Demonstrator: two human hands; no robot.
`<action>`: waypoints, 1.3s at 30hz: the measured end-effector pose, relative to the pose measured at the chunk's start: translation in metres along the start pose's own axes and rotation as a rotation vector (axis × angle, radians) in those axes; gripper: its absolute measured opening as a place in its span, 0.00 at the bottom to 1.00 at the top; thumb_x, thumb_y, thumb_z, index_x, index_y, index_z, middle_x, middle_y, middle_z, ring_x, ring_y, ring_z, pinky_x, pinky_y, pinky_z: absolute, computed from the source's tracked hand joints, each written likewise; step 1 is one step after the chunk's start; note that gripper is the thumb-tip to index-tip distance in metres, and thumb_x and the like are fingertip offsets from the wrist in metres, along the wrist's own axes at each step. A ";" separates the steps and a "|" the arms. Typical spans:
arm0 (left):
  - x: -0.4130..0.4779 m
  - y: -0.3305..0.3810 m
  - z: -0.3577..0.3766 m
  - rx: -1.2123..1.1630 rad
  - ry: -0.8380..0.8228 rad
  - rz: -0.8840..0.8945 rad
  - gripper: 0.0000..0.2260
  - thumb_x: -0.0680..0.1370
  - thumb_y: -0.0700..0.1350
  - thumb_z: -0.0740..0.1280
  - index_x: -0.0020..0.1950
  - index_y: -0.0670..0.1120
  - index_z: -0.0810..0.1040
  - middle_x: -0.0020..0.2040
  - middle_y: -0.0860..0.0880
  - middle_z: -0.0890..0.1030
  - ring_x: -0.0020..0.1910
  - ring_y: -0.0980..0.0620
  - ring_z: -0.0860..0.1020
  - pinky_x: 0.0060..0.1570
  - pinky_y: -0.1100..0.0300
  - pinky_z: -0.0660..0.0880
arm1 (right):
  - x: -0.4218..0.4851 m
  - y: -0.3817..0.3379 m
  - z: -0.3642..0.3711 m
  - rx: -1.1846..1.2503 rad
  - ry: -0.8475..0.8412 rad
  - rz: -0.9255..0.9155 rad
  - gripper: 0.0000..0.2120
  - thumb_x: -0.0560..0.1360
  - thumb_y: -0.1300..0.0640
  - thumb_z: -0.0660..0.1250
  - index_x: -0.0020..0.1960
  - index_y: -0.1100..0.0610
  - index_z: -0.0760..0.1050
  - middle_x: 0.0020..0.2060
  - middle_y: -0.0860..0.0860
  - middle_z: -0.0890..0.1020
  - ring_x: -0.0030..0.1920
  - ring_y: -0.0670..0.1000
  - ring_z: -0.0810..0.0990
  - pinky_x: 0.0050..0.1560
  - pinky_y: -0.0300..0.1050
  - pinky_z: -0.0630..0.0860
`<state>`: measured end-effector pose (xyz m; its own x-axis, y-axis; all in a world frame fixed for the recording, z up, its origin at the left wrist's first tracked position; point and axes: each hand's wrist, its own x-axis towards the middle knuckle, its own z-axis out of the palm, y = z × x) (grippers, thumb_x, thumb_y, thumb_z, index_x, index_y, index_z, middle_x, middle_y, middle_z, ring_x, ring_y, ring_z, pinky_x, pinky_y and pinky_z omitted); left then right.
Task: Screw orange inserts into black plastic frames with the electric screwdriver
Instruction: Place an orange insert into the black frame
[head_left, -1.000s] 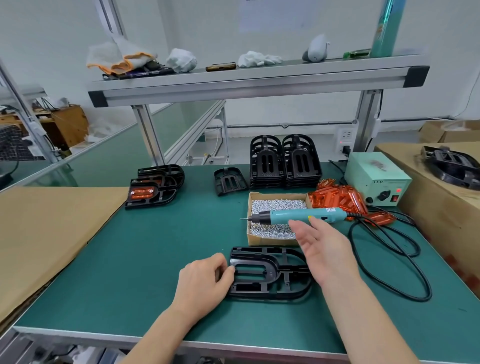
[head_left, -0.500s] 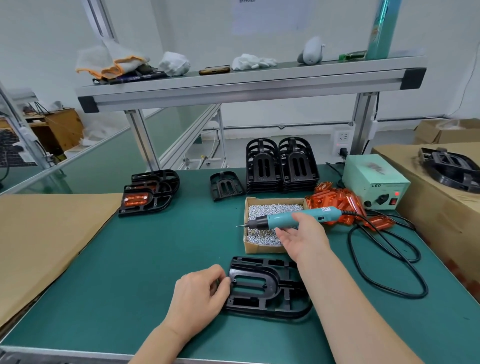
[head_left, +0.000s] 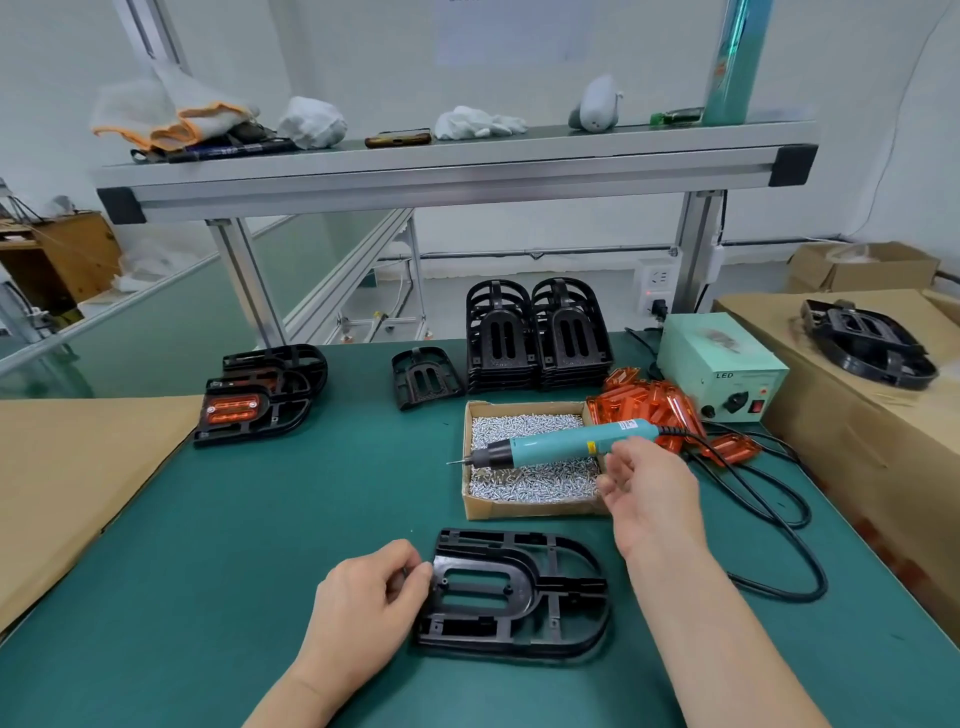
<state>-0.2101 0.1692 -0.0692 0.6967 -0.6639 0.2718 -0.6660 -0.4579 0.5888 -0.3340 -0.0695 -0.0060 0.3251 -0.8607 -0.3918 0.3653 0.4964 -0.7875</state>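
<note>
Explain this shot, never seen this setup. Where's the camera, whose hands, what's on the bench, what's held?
No robot here: a person's two bare hands, filmed by one wide-angle camera worn on the head, looking down at a green bench. The left hand holds the edge of a black frame. The right hand is open beside the electric screwdriver, which lies across a box of screws. Behind sit orange inserts, the controller box and finished frames.
</note>
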 end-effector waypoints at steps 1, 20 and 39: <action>0.000 0.000 0.000 -0.001 -0.001 -0.001 0.12 0.77 0.48 0.68 0.36 0.50 0.72 0.29 0.50 0.75 0.30 0.51 0.70 0.35 0.57 0.71 | 0.006 -0.008 -0.003 -0.001 0.041 -0.073 0.08 0.79 0.69 0.62 0.53 0.59 0.74 0.40 0.53 0.76 0.34 0.45 0.74 0.29 0.37 0.68; 0.001 -0.003 0.002 -0.004 -0.002 -0.002 0.11 0.77 0.50 0.68 0.38 0.51 0.71 0.30 0.52 0.74 0.29 0.54 0.68 0.34 0.57 0.72 | 0.119 -0.078 -0.089 -1.363 0.177 -0.417 0.18 0.74 0.69 0.62 0.47 0.51 0.85 0.59 0.56 0.83 0.60 0.60 0.78 0.60 0.54 0.78; 0.002 -0.004 0.004 0.017 -0.003 -0.022 0.11 0.77 0.50 0.68 0.37 0.53 0.71 0.31 0.55 0.76 0.30 0.54 0.70 0.34 0.60 0.71 | 0.103 -0.064 -0.086 -1.307 0.189 -0.829 0.11 0.79 0.60 0.69 0.60 0.55 0.84 0.52 0.58 0.81 0.54 0.63 0.78 0.55 0.53 0.74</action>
<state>-0.2072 0.1674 -0.0740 0.7104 -0.6554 0.2564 -0.6549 -0.4822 0.5819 -0.3988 -0.2000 -0.0369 0.2772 -0.8853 0.3733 -0.6369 -0.4602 -0.6185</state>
